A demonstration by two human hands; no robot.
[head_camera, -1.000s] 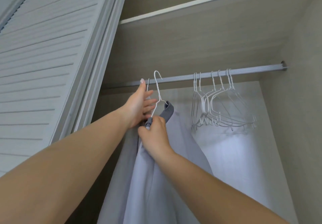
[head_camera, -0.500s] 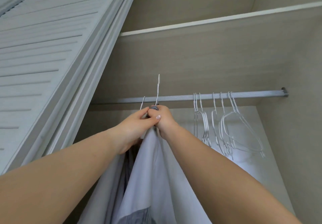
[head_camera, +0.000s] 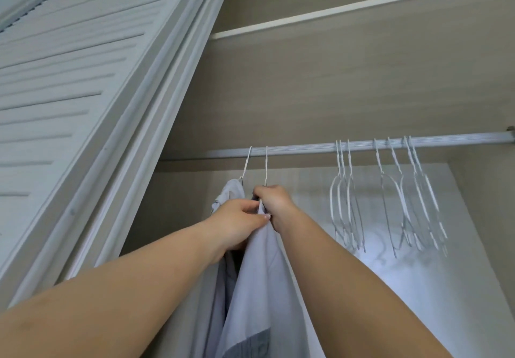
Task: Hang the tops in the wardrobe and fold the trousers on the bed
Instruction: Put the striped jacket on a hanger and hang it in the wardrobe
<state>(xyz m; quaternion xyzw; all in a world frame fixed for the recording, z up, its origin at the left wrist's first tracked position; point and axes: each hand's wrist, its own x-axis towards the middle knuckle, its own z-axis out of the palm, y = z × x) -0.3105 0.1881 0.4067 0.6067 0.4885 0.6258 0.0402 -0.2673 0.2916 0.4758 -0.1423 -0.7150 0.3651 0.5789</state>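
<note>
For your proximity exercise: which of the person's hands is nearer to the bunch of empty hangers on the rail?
Right. The right hand holds the grey top at its hanger's neck, closer to the empty hangers. The left hand lies beyond it, further left.

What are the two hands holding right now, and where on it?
Both hands grip the pale grey top at its neck, just under its hanger's hook on the rail: right hand at the hanger's base, left hand pinching the fabric beside it.

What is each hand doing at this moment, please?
Left hand: pinches the light grey top near its collar.
Right hand: grips the same top at the neck of its hanger.
</note>
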